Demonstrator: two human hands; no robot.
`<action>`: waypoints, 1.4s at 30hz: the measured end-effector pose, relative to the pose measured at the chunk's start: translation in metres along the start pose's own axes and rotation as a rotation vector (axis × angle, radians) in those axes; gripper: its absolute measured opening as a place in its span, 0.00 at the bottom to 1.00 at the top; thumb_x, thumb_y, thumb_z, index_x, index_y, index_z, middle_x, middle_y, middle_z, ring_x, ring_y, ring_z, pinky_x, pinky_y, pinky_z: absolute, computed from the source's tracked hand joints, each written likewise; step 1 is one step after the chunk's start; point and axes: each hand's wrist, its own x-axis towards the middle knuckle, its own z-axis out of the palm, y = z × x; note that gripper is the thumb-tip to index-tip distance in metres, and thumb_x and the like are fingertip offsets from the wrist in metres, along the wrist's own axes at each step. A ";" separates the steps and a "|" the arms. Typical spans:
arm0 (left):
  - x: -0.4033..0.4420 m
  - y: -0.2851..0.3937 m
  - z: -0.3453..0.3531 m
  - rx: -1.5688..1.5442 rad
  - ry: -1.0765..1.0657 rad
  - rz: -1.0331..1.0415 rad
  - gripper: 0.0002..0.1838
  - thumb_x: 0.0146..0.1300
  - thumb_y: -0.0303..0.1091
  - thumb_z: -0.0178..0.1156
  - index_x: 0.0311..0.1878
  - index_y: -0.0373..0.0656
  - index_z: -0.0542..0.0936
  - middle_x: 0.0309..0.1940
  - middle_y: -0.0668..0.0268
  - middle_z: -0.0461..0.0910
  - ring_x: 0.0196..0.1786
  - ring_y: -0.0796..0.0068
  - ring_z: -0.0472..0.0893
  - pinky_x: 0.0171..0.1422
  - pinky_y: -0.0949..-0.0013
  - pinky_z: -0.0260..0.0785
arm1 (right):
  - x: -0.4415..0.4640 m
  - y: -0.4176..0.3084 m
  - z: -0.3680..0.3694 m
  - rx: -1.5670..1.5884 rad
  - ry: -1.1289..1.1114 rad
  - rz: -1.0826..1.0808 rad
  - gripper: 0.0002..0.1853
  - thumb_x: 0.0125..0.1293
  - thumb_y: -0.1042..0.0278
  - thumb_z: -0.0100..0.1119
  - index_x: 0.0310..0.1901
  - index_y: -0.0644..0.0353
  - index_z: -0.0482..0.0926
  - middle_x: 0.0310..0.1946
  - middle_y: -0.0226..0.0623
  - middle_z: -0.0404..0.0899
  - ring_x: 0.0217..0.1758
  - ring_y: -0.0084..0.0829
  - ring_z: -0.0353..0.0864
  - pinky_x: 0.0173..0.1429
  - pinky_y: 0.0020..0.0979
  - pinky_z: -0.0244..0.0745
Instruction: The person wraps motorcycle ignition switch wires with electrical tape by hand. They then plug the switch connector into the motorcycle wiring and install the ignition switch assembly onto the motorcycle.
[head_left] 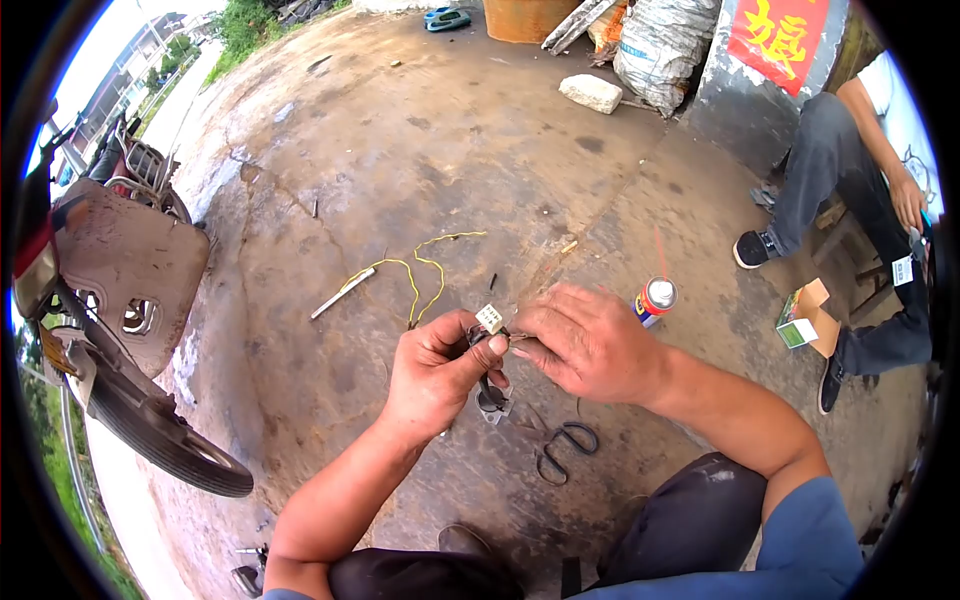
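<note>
My left hand (435, 372) is closed, its thumb and fingers pinching a small white plug connector (489, 318) with dark wires at its base. From the other side, the fingers of my right hand (590, 340) close on the thin wires (518, 338) beside the connector. Just below my left fingers shows a dark round part with a metal bracket (492, 402); whether it is joined to the wires is hidden. Scissors with black loop handles (567, 450) lie on the ground under my hands. Beyond them are a yellow wire (412, 280) and a pale stick (343, 293).
A spray can (655, 298) stands right of my right hand. An opened carton (808, 318) lies near a seated person (835, 170) at right. A motorbike (130, 270) stands at left. Farther back are a stone (591, 93) and a white sack (662, 50).
</note>
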 end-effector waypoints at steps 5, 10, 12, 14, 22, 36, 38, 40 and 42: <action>-0.001 -0.006 0.009 0.257 0.031 0.146 0.04 0.72 0.24 0.67 0.45 0.33 0.84 0.38 0.65 0.82 0.35 0.75 0.86 0.39 0.73 0.80 | -0.004 -0.004 0.008 0.660 -0.111 0.586 0.07 0.73 0.67 0.63 0.42 0.60 0.79 0.31 0.33 0.80 0.33 0.30 0.82 0.33 0.30 0.76; 0.001 -0.006 0.006 0.121 0.035 0.040 0.04 0.72 0.25 0.67 0.46 0.35 0.84 0.34 0.66 0.84 0.34 0.76 0.85 0.39 0.73 0.79 | -0.009 -0.009 0.010 0.913 -0.090 0.792 0.08 0.75 0.66 0.63 0.46 0.62 0.79 0.34 0.37 0.81 0.36 0.29 0.83 0.35 0.30 0.77; 0.002 -0.001 0.001 0.059 0.034 0.011 0.04 0.72 0.26 0.67 0.46 0.36 0.84 0.32 0.67 0.84 0.34 0.76 0.85 0.39 0.72 0.79 | -0.007 -0.009 0.010 0.615 -0.025 0.522 0.10 0.73 0.66 0.64 0.49 0.63 0.79 0.37 0.41 0.83 0.39 0.30 0.84 0.39 0.31 0.80; 0.003 0.004 0.000 0.003 0.020 -0.030 0.04 0.72 0.25 0.67 0.46 0.36 0.84 0.32 0.66 0.85 0.33 0.76 0.85 0.40 0.71 0.80 | -0.001 -0.004 0.004 0.300 -0.025 0.266 0.11 0.71 0.68 0.66 0.49 0.63 0.79 0.38 0.43 0.83 0.41 0.34 0.85 0.43 0.34 0.82; -0.001 -0.008 0.007 0.299 0.014 0.214 0.04 0.72 0.25 0.67 0.47 0.36 0.85 0.35 0.67 0.84 0.34 0.75 0.86 0.39 0.71 0.81 | -0.005 -0.004 0.000 0.680 -0.119 0.560 0.10 0.77 0.62 0.60 0.45 0.61 0.80 0.32 0.36 0.83 0.34 0.30 0.83 0.37 0.30 0.78; -0.007 0.007 0.015 0.095 -0.005 0.076 0.04 0.71 0.24 0.67 0.46 0.35 0.85 0.35 0.66 0.86 0.34 0.74 0.86 0.40 0.70 0.80 | -0.005 -0.008 0.000 0.316 0.030 0.271 0.08 0.71 0.67 0.66 0.42 0.60 0.78 0.29 0.35 0.78 0.31 0.33 0.80 0.35 0.36 0.77; -0.007 0.011 0.018 0.213 0.018 0.124 0.04 0.72 0.25 0.67 0.45 0.35 0.85 0.34 0.65 0.85 0.34 0.74 0.86 0.41 0.70 0.80 | -0.006 -0.012 -0.001 0.627 0.005 0.524 0.10 0.74 0.64 0.64 0.44 0.62 0.78 0.31 0.34 0.79 0.33 0.29 0.80 0.36 0.34 0.78; -0.005 0.012 0.012 0.102 0.017 0.043 0.04 0.72 0.25 0.67 0.45 0.35 0.85 0.34 0.65 0.85 0.33 0.74 0.86 0.40 0.70 0.80 | -0.005 -0.016 -0.002 0.943 -0.026 0.772 0.12 0.77 0.60 0.62 0.47 0.63 0.79 0.33 0.33 0.80 0.35 0.26 0.80 0.38 0.32 0.79; -0.004 0.015 0.010 -0.090 0.014 -0.061 0.04 0.72 0.26 0.67 0.45 0.35 0.85 0.33 0.65 0.85 0.32 0.73 0.86 0.39 0.70 0.80 | -0.004 -0.018 -0.006 0.589 -0.066 0.550 0.13 0.73 0.64 0.67 0.49 0.64 0.79 0.37 0.36 0.82 0.38 0.28 0.82 0.40 0.32 0.80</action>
